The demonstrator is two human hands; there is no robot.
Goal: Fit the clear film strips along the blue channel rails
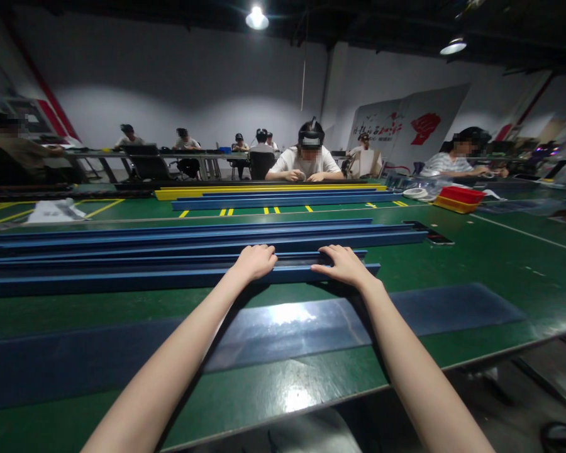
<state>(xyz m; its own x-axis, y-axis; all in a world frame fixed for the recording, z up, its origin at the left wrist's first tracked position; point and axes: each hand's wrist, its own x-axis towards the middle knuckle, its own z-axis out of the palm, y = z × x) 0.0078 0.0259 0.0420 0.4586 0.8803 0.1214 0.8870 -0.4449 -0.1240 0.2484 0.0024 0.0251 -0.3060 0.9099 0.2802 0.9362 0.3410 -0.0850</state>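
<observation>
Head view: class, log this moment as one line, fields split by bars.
left hand: on nearest blue channel strip | right hand: on same strip, near its right end | translucent sheet: flat on green table

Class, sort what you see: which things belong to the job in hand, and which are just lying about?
In the job:
near blue channel, with left hand and right hand on it
shiny strip, probably, lying below the forearms

Lying about, it seems:
phone
red bin
yellow channel
</observation>
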